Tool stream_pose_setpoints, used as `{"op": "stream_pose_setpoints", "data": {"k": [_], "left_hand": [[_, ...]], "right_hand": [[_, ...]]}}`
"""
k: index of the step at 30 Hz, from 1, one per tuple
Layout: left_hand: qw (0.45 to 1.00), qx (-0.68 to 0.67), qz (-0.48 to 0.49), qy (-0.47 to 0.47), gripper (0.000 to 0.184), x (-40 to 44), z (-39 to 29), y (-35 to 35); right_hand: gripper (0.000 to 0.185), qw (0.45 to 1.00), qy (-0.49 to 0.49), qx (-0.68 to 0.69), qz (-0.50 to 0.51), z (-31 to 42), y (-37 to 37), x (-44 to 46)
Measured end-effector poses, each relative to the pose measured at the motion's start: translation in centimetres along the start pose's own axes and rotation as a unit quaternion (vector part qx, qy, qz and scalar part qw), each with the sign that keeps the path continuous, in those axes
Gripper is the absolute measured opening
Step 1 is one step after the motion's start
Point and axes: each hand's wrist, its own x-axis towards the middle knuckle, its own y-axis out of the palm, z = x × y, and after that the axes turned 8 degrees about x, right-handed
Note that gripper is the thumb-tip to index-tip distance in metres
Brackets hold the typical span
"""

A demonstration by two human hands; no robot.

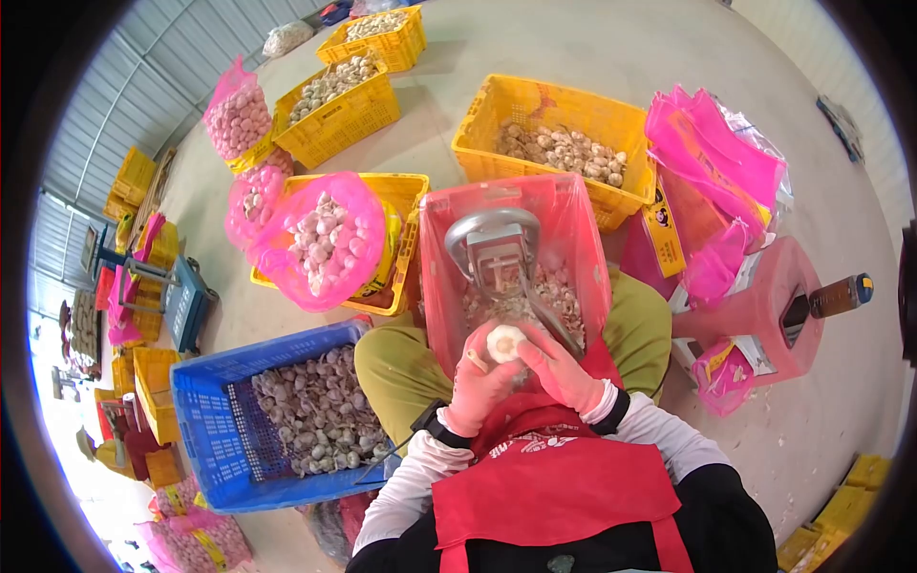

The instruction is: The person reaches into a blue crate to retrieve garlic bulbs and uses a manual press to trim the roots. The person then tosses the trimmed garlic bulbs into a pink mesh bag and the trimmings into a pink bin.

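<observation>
A white garlic bulb (504,343) is held between my two pink-gloved hands, its round pale face turned up. My left hand (477,388) closes around its left side, and my right hand (564,374) grips it from the right with thumb and fingers. Just beyond my hands stands a pink crate (441,315) with garlic skins and scraps (564,296) inside. Mounted over that crate is a grey metal device (493,227) with a curved top and a long bar running down toward my right hand. My fingertips partly hide the bulb's underside.
At my left, a blue crate (215,411) holds many unpeeled garlic bulbs (320,411). A pink mesh bag of garlic (330,244) sits in a yellow crate ahead. Another yellow crate (478,124) holds garlic. To the right are a red stool (755,320), a brown-filled bottle (839,297) and pink mesh bags (712,143).
</observation>
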Motion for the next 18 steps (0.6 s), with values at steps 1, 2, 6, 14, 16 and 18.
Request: {"op": "stream_pose_setpoints", "data": {"k": [1,2,6,14,16,18], "left_hand": [[1.000,0.009,0.000,0.012,0.058,0.1,0.1,0.0],[1.000,0.008,0.001,0.010,0.058,0.1,0.0,-0.1],[0.996,0.014,0.038,-0.079,0.049,0.6,-0.5,-0.8],[0.990,0.015,0.086,-0.111,0.051,3.7,-0.5,-2.0],[0.993,-0.005,0.073,-0.097,0.051,3.8,-1.0,-1.3],[0.994,-0.024,0.066,-0.081,0.050,4.3,-1.1,-1.0]], "right_hand": [[0.044,1.000,0.000,-0.001,-0.003,0.3,0.0,-0.1],[0.043,0.997,0.012,-0.079,-0.007,0.9,0.0,-0.3],[0.045,0.842,-0.140,-0.519,-0.052,3.7,-0.5,-1.1],[0.051,0.912,-0.014,-0.407,-0.045,4.3,-2.0,-0.8],[0.050,0.919,0.009,-0.392,-0.038,7.0,-0.5,-1.3],[0.049,0.925,0.115,-0.359,-0.038,8.6,0.0,-1.3]]}}
